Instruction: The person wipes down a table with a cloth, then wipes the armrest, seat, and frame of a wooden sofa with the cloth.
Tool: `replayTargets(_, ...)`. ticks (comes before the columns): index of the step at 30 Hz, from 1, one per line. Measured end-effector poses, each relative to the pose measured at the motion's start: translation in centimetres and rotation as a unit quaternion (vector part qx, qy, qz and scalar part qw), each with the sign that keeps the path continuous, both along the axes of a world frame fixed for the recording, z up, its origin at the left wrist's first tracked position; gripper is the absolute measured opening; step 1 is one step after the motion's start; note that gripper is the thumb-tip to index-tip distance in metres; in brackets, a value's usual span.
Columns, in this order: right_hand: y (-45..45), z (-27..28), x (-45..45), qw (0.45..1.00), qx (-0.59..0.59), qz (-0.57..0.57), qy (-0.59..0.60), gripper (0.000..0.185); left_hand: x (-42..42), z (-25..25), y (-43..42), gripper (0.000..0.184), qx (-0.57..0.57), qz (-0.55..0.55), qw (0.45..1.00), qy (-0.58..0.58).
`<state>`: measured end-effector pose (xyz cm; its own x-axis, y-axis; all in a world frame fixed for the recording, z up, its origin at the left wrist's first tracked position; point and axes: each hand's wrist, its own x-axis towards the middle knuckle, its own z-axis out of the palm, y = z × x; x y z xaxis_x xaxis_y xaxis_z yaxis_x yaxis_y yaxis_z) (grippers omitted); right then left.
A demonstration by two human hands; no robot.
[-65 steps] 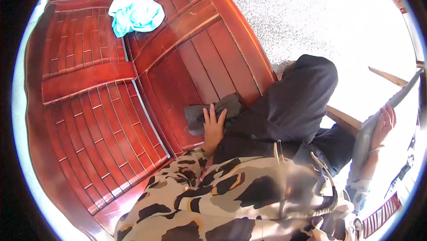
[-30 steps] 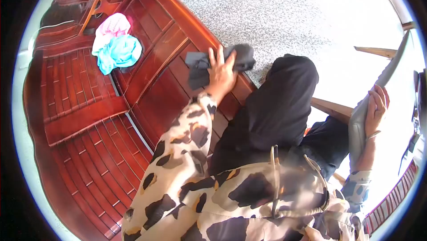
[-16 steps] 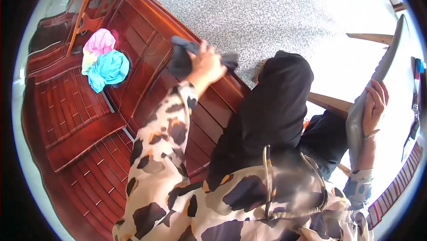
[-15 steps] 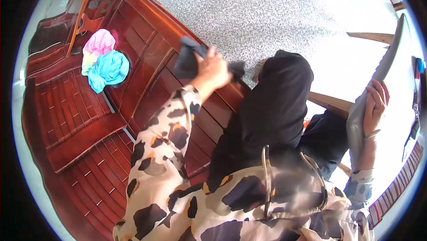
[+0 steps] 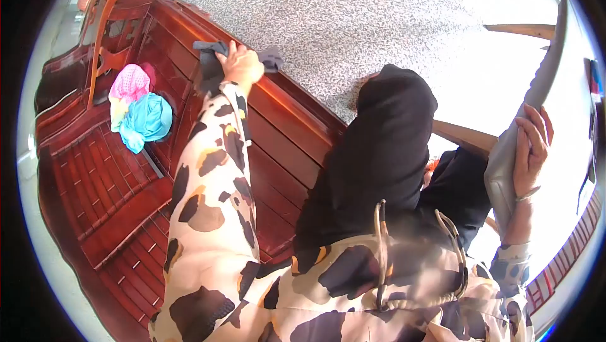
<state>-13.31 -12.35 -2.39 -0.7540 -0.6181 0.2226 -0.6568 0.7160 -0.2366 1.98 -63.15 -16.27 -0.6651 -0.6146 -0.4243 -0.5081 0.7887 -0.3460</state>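
My left hand (image 5: 242, 65) is closed on a dark grey cloth (image 5: 212, 69), its ends showing on both sides of the hand. Cloth and hand press on the front edge of a glossy red-brown wooden bench (image 5: 278, 121). At the right, my right hand (image 5: 532, 146) lies with fingers stretched out on the edge of a grey padded chair seat (image 5: 503, 175), holding nothing.
A crumpled turquoise cloth (image 5: 148, 118) and a pink one (image 5: 131, 82) lie at the bench's far end. My black-trousered knee (image 5: 394, 115) rises in the middle. Wooden chair legs (image 5: 464, 135) stand on the speckled floor (image 5: 353, 14).
My left hand has slid the grey cloth to the left and farther away along the bench's front edge. The right hand stays on the grey seat; the view has shifted slightly.
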Motion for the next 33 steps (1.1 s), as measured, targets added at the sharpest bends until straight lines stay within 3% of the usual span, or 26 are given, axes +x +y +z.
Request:
replayTargets(2,-0.2,0.2,-0.1,1.0,0.007,-0.006,0.003,0.019,-0.7,0.1,4.1,0.037,0.018,-0.043,0.995,-0.09)
replayTargets(5,-0.3,0.2,-0.1,1.0,0.005,-0.006,0.002,0.018,-1.3,-2.5,8.8,0.036,0.142,-0.072,0.973,-0.165)
replayTargets(7,-0.4,0.1,0.0,1.0,-0.002,-0.005,0.005,0.018,-2.8,-3.8,11.4,0.042,0.266,-0.062,0.929,-0.25)
replayTargets(10,-0.5,0.3,0.1,1.0,-0.006,-0.002,-0.007,0.017,-2.3,-5.5,12.4,0.032,0.473,-0.082,0.867,-0.135)
replayTargets(11,-0.5,0.3,0.2,1.0,-0.007,-0.001,-0.008,0.017,-0.6,-10.0,12.1,0.032,0.473,-0.08,0.867,-0.136)
replayTargets(12,-0.6,0.3,0.2,1.0,-0.005,-0.004,-0.006,0.017,1.5,-16.0,11.5,0.027,0.481,-0.152,0.848,-0.163)
replayTargets(14,-0.7,0.5,0.3,1.0,-0.003,-0.012,-0.002,0.017,1.6,-17.7,12.0,0.021,0.337,-0.323,0.838,-0.282)
replayTargets(15,-0.8,0.7,0.3,1.0,0.014,-0.017,-0.004,0.017,1.1,-17.9,11.5,0.021,0.337,-0.326,0.837,-0.281)
replayTargets(21,-1.7,1.6,0.5,0.997,0.051,-0.038,-0.031,0.017,-1.1,-13.3,-0.4,0.028,0.225,-0.1,0.945,-0.214)
replayTargets(23,-1.9,1.6,0.7,0.995,0.056,-0.064,-0.052,0.018,-3.2,-6.5,-2.7,0.027,0.068,-0.02,0.982,-0.174)
replayTargets(25,-1.8,1.8,0.6,0.995,0.059,-0.057,-0.061,0.018,-1.9,-7.1,-7.7,0.019,-0.073,-0.131,0.988,-0.026)
replayTargets(27,-1.9,1.9,0.6,0.995,0.067,-0.051,-0.06,0.019,-2.1,-8.5,-9.7,0.02,-0.128,-0.118,0.983,-0.055)
replayTargets(29,-2.2,1.9,0.7,0.993,0.069,-0.058,-0.078,0.02,-2.3,-9.9,-9.2,0.021,0.033,-0.097,0.988,-0.119)
replayTargets(30,-2.2,1.9,0.7,0.992,0.08,-0.059,-0.073,0.021,-1.3,-12.5,-8.1,0.021,0.007,-0.113,0.99,-0.08)
replayTargets(31,-2.2,2.0,0.7,0.992,0.092,-0.06,-0.069,0.022,-1.1,-13.3,-6.1,0.02,0.08,-0.201,0.969,-0.122)
replayTargets(32,-2.4,2.2,0.6,0.989,0.13,-0.046,-0.047,0.022,-0.3,-15.6,-3.9,0.018,0.143,-0.219,0.953,-0.15)
replayTargets(33,-2.5,2.3,0.6,0.99,0.127,-0.041,-0.047,0.022,0.3,-19.6,-0.9,0.016,0.101,-0.203,0.957,-0.178)
